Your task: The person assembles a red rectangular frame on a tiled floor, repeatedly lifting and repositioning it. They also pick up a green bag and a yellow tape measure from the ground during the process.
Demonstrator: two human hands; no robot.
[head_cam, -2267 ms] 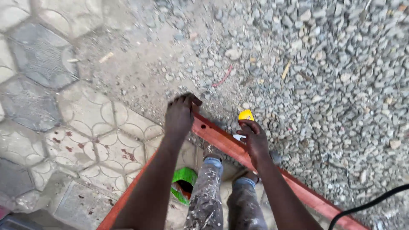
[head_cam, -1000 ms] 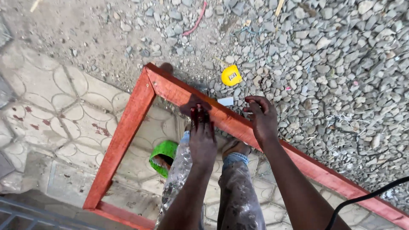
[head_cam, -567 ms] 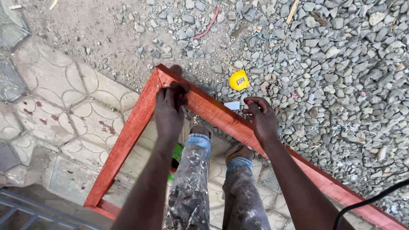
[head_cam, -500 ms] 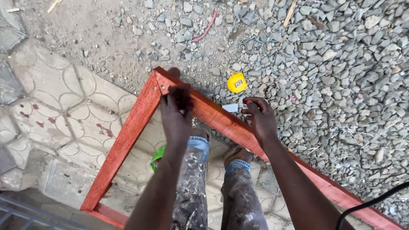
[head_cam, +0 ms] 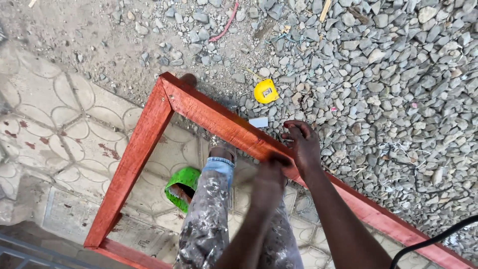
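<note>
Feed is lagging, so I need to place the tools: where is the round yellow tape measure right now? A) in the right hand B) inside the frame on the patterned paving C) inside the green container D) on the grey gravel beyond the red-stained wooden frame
D: the round yellow tape measure lies on the grey gravel, past the far rail of the red-stained wooden frame, untouched by either hand.

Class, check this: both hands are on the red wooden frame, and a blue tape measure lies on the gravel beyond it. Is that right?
Not quite. The tape measure is yellow, not blue, as the head view shows. The rest stands: the left hand and right hand are on the red frame, with gravel beyond.
</note>
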